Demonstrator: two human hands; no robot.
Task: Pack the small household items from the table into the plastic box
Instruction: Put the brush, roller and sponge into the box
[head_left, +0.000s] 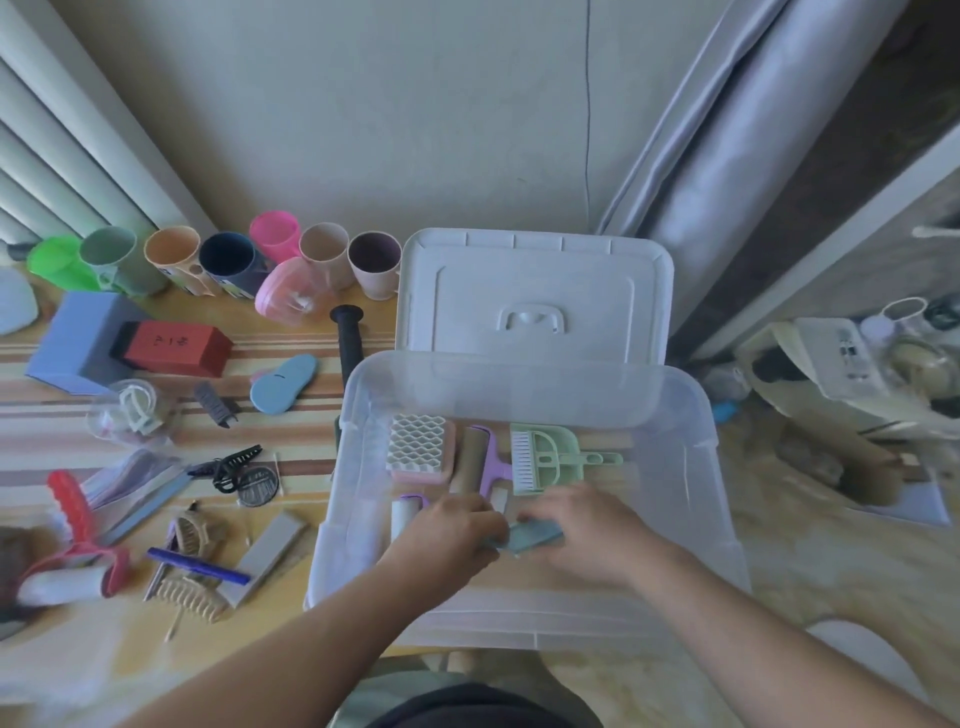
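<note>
From the head camera, both hands are inside the clear plastic box (524, 395), which stands on the right part of the striped table (291, 441) with its white lid (535, 291) propped upright behind it. The left hand (452, 530) and the right hand (587, 535) meet low in the box over a small flat teal-blue piece (530, 535); the fingers of each curl onto an end of it, so both hands grip it, held just above or on the box floor; which one cannot be told. The box walls are smooth, translucent and rounded at the corners. Just beyond the hands lie a pink block topped with a white lattice grid (420, 451), a lilac-handled roller (480, 462) and a pale green mini dustpan with a white-bristled brush (545, 457) resting in it, side by side. A second small roller (405, 514) lies just beside the left hand. Out on the table, left of the box, loose items are scattered: a row of matte cups (218, 260) along the wall, a red rectangular box (176, 348), a black hair clip (231, 467), a beige claw clip (189, 597) and a red lint roller (72, 561).
</note>
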